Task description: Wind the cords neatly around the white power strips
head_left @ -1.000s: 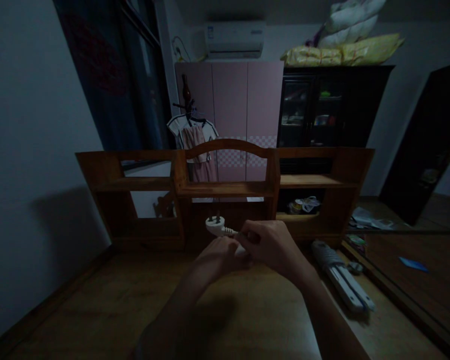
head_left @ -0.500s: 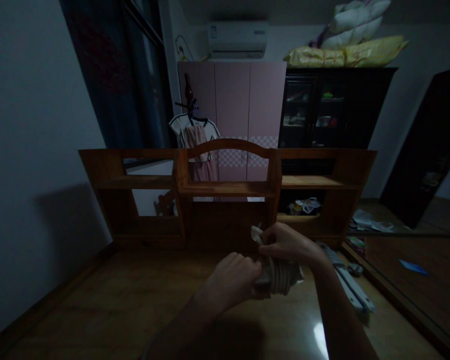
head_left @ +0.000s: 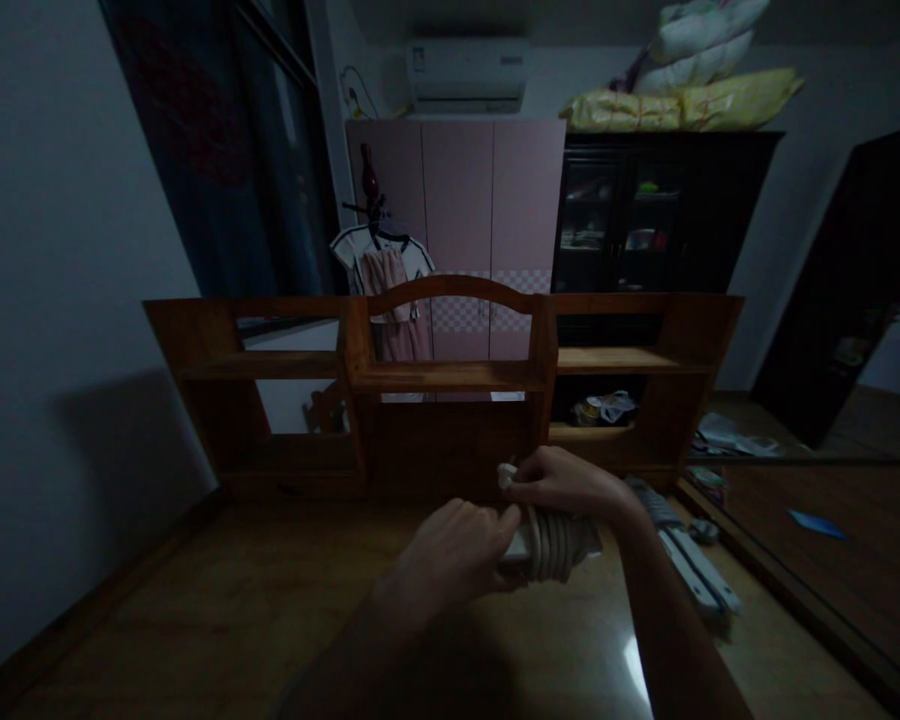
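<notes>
Both hands meet over the wooden desk (head_left: pixel 217 610), just in front of the shelf unit. My left hand (head_left: pixel 450 550) is closed around one end of a white power cord bundle (head_left: pixel 547 540), wound in several loops. My right hand (head_left: pixel 562 485) pinches the cord's white plug (head_left: pixel 507 474) at the top of the bundle, fingers curled over the coils. The room is dim, so the bundle's far end is hard to make out.
A wooden shelf unit (head_left: pixel 450 375) stands along the desk's back edge, with small items (head_left: pixel 604 407) in its lower right bay. A white power strip (head_left: pixel 690 570) lies on the desk to the right. Behind are a pink wardrobe (head_left: pixel 457 200) and a dark cabinet (head_left: pixel 660 210).
The plug was sticking out to the left with loose cord; both hands have since wound it into a bundle and shifted right. In the last half second they barely moved.
</notes>
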`<state>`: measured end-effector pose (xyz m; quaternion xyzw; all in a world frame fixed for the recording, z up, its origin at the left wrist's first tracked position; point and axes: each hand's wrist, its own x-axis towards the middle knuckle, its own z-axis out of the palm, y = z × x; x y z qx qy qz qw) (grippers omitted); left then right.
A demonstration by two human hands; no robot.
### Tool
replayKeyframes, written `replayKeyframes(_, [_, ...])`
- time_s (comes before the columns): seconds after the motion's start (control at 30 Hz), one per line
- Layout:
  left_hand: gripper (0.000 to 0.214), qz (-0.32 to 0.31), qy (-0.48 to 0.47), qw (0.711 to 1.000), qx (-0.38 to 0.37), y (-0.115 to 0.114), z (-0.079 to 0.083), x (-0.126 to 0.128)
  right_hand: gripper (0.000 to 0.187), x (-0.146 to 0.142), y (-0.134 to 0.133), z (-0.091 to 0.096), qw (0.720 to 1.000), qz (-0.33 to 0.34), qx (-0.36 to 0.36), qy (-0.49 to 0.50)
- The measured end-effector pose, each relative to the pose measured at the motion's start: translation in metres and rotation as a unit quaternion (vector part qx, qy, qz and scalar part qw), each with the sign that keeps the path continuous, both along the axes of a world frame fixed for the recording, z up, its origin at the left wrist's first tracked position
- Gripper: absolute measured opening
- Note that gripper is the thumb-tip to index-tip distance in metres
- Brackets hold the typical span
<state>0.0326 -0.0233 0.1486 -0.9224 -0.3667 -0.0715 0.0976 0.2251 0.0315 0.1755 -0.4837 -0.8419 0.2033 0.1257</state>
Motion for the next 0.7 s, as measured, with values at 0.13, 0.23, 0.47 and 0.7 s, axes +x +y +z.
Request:
replayKeyframes(0.13, [0.042, 0.002, 0.005, 1.0, -0.006, -0.002, 0.002, 0.002, 0.037, -0.001, -0.006, 0.003, 0.999, -0.024, 0.034, -0.024])
replayKeyframes(0.23, [0.045, 0.003, 0.017, 1.0, 0.0, -0.002, 0.0, 0.005, 0.034, -0.004, -0.01, 0.005, 0.995, -0.059, 0.065, -0.055])
replayKeyframes(0.47, [0.029, 0.008, 0.024, 0.998, 0.055, 0.001, -0.006, 0.01, 0.035, -0.005, -0.004, 0.003, 0.995, -0.049, 0.07, -0.044])
replayKeyframes(0.7, [0.058, 0.014, 0.024, 0.998, 0.056, 0.005, -0.005, 0.01, 0.033, 0.003, 0.008, -0.002, 0.999, -0.031, 0.007, -0.012])
